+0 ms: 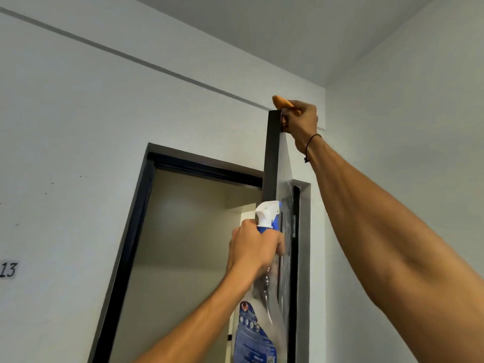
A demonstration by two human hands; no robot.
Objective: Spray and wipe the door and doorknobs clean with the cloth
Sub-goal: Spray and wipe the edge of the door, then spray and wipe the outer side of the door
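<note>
Door point(272, 153): a dark door is seen edge-on, swung open out of its frame, its narrow edge turned toward the camera and its top corner raised high against the white wall.
Cloth point(282, 102): an orange cloth is laid over the top edge of the door, at the near corner; only a small folded part is seen above the fingers.
Right hand point(301, 121): the cloth is gripped by curled fingers and pressed down on the door's top edge; the arm is stretched up from the lower right, and a thin dark cord is worn at the wrist.
Spray bottle point(264, 271): a clear bottle with a blue label is held upright just beside the door's edge, lower than the cloth; its white trigger head with a blue collar stands above the fist, the nozzle pointed left.
Left hand point(252, 248): the neck of the spray bottle is clasped by a closed fist, just below the trigger head; whether a finger lies on the trigger cannot be told.
Door frame point(131, 226): a dark frame is set in the white wall at the left of the door, and a dim beige room is seen through the opening.
Doorknobs: none can be made out, the lower door being hidden behind the bottle and arm.
Wall number point(8, 269): the figure 13 is fixed on the wall at the far left, well apart from the door.
Ceiling point(288, 27): a white ceiling is met by the walls above the door.
</note>
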